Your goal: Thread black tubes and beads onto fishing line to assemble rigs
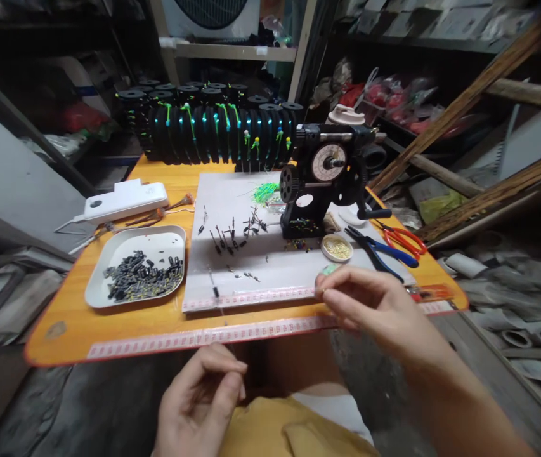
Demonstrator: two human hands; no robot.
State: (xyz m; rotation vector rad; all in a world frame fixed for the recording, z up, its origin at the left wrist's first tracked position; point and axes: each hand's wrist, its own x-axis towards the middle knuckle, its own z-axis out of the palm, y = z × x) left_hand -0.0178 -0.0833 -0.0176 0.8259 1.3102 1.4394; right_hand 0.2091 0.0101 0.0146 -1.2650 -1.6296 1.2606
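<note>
My left hand [203, 397] is in front of the table's near edge, thumb and forefinger pinched together. A faint thin line [222, 312] runs down from a small black cylinder [215, 292] on the white board toward these fingertips. My right hand [370, 298] is over the front right of the board, its fingertips pressed together; whatever they pinch is too small to make out. Just behind those fingers is a small round dish [337, 248] of tiny gold-coloured pieces. Several small black cylinders with wire stems [225, 240] lie on the white board [260, 270].
A white tray [95, 285] of small black parts sits left. Behind are black spools [222, 136] with green-tipped lines and a black hand-cranked device [330, 178]. Blue-handled pliers [379, 251] and orange-handled pliers [406, 240] lie right. A measuring tape [165, 343] follows the front edge.
</note>
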